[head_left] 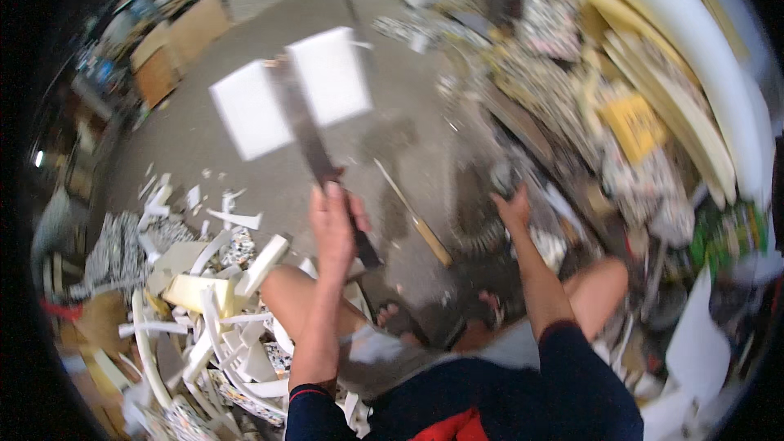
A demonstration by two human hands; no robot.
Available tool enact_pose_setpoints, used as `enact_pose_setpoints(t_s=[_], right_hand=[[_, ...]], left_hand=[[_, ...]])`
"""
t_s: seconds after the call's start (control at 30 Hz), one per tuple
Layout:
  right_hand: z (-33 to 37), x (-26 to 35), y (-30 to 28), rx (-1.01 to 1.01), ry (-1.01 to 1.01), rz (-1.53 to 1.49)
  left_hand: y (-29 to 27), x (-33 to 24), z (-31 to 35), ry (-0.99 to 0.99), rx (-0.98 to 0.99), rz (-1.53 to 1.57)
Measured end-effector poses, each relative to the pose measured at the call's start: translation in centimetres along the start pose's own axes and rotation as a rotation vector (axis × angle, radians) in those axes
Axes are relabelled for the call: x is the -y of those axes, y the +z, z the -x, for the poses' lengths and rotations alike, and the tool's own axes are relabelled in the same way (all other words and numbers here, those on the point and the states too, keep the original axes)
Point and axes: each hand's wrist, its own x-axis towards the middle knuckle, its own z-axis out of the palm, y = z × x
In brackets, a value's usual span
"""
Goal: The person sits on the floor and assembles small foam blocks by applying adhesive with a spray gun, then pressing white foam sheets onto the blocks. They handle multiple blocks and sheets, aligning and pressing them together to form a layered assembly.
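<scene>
My left hand [333, 224] is wrapped round a long, flat, dark bar [304, 126], which is tilted up and away from me. Beyond it, two white foam sheets [253, 110] lie on the floor, partly covered by the bar in this view. My right hand [513, 208] is stretched forward with thumb and fingers apart. A blurred grey rounded thing [504, 175] lies at its fingertips; whether they touch it is unclear. Between my hands, a long thin-bladed knife [428, 238] with a wooden handle rests on the floor.
White and yellow foam offcuts [204, 294] are heaped at my left. Along the right side are speckled foam blocks [551, 12], curved foam slabs [694, 106] and a green bag [731, 237]. Cardboard [175, 49] stands at the far left. My sandalled feet are close in front.
</scene>
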Motion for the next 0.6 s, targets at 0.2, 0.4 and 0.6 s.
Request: enact_pose_setpoints(t_s=[0.2, 0.4, 0.6], right_hand=[[-3.7, -1.9, 1.7, -0.130, -0.107, 0.006], [-1.2, 3.9, -3.9, 0.081, -0.163, -0.172], [8.0, 20.5, -12.8, 0.267, -0.180, -0.647]], left_hand=[[-1.5, 0.6, -5.3, -0.028, 0.092, 0.161], [-2.3, 2.8, -7.4, -0.137, 0.102, 0.333], [-0.5, 4.5, -8.8, -0.048, -0.030, 0.269]])
